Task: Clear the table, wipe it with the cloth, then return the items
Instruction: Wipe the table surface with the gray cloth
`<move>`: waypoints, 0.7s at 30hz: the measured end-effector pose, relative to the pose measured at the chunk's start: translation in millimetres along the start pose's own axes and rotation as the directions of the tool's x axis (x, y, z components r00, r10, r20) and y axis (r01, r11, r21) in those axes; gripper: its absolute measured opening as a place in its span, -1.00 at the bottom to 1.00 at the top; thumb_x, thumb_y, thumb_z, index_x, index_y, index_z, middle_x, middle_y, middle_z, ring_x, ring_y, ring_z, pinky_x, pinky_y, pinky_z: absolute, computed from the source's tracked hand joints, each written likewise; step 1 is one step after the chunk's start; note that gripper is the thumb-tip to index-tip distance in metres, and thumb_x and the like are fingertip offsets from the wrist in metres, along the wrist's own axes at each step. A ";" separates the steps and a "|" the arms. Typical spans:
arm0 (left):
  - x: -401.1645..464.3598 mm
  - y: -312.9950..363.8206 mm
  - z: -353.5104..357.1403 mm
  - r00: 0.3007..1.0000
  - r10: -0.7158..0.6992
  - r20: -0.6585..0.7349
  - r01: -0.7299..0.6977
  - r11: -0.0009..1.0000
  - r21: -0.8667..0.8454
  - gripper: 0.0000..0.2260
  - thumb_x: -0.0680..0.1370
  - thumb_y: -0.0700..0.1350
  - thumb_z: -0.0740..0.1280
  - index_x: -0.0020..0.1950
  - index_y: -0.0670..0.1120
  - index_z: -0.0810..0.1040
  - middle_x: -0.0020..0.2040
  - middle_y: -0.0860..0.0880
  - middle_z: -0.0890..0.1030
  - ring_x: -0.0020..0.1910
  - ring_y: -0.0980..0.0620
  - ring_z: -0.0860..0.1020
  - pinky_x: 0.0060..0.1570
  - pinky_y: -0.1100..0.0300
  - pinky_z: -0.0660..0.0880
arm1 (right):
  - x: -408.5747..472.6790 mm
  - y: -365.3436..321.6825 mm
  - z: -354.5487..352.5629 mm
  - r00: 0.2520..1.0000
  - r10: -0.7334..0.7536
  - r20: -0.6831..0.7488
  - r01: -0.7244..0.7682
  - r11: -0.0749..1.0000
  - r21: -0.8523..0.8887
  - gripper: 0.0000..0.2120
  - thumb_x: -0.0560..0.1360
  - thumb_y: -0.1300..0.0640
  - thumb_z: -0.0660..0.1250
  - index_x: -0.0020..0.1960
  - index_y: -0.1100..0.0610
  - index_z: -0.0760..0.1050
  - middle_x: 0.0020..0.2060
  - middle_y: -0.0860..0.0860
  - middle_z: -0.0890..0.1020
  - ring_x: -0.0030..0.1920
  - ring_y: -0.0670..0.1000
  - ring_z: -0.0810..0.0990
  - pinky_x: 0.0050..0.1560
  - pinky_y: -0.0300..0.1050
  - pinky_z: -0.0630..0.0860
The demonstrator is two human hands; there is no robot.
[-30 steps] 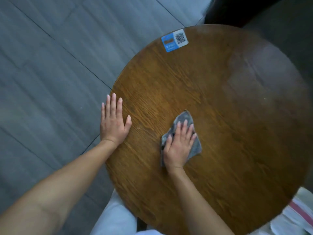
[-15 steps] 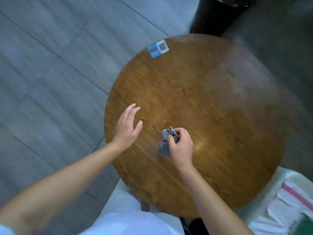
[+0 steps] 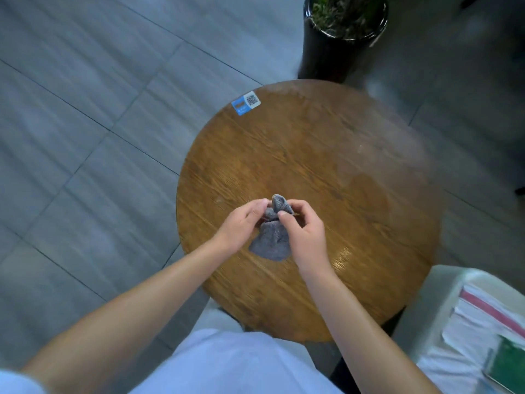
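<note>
Over the near left part of the round wooden table [image 3: 326, 172], both hands meet on the grey cloth [image 3: 271, 240]. Her left hand [image 3: 241, 226] pinches the bunched top of it from the left, and the right hand [image 3: 305, 231] pinches the same gathered part from the right, so the rest hangs down between the wrists. At the far left rim sits a blue sticker [image 3: 246, 103]. Beyond the far edge stands a black planter [image 3: 335, 49]. Near right, a pale stool [image 3: 443, 282] carries stacked papers [image 3: 480, 328].
</note>
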State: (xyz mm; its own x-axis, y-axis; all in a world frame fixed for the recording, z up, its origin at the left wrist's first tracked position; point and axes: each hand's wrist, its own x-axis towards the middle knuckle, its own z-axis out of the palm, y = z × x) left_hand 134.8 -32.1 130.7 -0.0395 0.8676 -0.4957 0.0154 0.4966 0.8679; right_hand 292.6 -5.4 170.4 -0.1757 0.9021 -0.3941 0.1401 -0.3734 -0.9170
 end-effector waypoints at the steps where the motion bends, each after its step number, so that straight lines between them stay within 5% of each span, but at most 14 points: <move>1: -3.9 3.5 1.4 1.000 -0.005 0.004 0.005 0.999 -0.039 -0.69 0.71 0.11 0.21 0.25 -0.02 0.64 0.13 -0.01 0.71 0.13 0.09 0.66 0.16 0.11 0.59 | -2.4 -3.2 -3.2 1.000 0.008 0.005 -0.008 0.999 0.034 -0.89 0.56 0.23 0.38 0.02 0.06 0.61 -0.14 -0.12 0.68 -0.10 -0.11 0.62 -0.05 -0.22 0.55; 5: -20.2 17.0 2.5 1.000 -0.012 0.023 0.013 1.000 -0.022 -0.78 0.67 0.00 0.34 0.27 -0.02 0.62 0.13 0.03 0.71 0.14 0.11 0.67 0.14 0.19 0.59 | -11.5 -12.9 -18.2 0.999 0.050 0.011 -0.050 0.991 0.123 -0.89 0.60 0.30 0.35 0.02 0.14 0.62 -0.14 -0.04 0.68 -0.12 -0.09 0.62 -0.07 -0.19 0.54; 11: -44.6 24.4 11.4 0.972 -0.120 0.204 0.112 0.992 0.051 -0.57 0.56 0.10 0.45 0.37 -0.06 0.57 0.17 -0.04 0.72 0.17 0.03 0.68 0.18 0.10 0.61 | -27.8 -9.4 -39.6 0.997 0.078 0.022 -0.080 0.992 0.096 -0.92 0.57 0.28 0.38 -0.01 0.13 0.62 -0.17 -0.01 0.68 -0.12 -0.06 0.61 -0.04 -0.08 0.54; 17: -65.1 23.9 20.8 0.979 -0.072 0.189 0.048 0.991 0.126 -0.90 0.63 -0.15 0.43 0.10 -0.15 0.64 -0.11 -0.02 0.67 -0.12 0.09 0.61 -0.07 0.09 0.54 | -49.0 -2.0 -65.8 0.992 0.123 0.015 -0.124 0.992 0.033 -0.94 0.56 0.25 0.43 0.01 0.20 0.57 -0.17 0.04 0.65 -0.15 -0.04 0.61 -0.13 -0.16 0.56; 21: -77.6 28.3 26.3 0.986 -0.020 0.163 -0.002 0.991 0.134 -0.92 0.64 -0.20 0.40 0.09 -0.21 0.61 -0.10 -0.05 0.63 -0.12 0.05 0.60 -0.11 0.10 0.54 | -65.3 3.4 -80.7 0.981 0.164 0.104 -0.156 0.985 -0.081 -0.77 0.53 0.09 0.51 0.14 0.01 0.55 -0.04 0.00 0.67 -0.08 -0.04 0.67 -0.18 -0.20 0.60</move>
State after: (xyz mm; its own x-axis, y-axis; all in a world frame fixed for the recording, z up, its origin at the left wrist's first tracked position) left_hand 164.6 -84.7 192.9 0.1233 0.8503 -0.5116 0.1497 0.4937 0.8566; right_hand 383.2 -48.1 198.0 -0.2511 0.8013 -0.5430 0.2441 -0.4904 -0.8366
